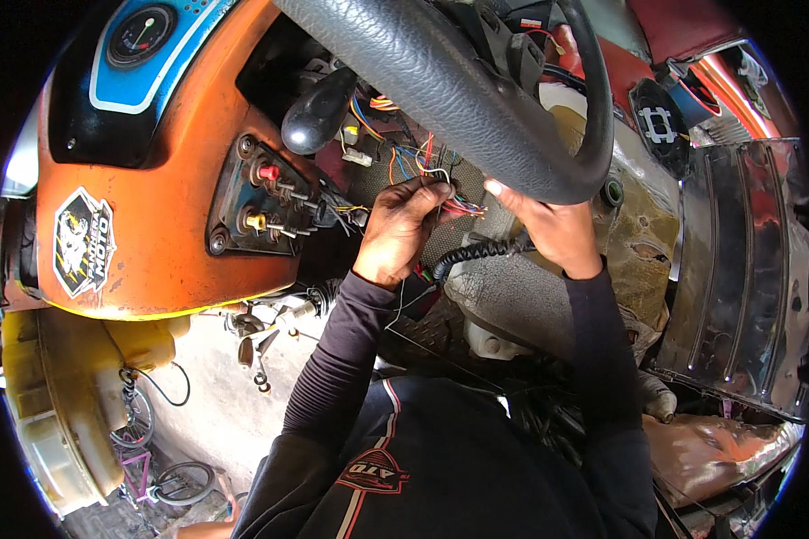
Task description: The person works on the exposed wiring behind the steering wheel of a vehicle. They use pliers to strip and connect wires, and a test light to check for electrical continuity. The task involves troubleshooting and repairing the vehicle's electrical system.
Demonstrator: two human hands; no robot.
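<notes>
My left hand is closed, thumb against fingers, on a bundle of thin coloured wires. Loose ends of red, green and yellow stick out to the right of the pinch. More orange, blue and red wires run up behind it. Close by on the right is my right hand, its thumb pointing at the wire ends without visibly touching them. A black steering wheel covers its other fingers, so what they hold is hidden. Black corrugated tubing passes below, between the hands.
An orange dashboard with a round gauge and a switch panel stands on the left. A black knob juts out near the wires. Ribbed dark panel at right; yellow container and bicycle at lower left.
</notes>
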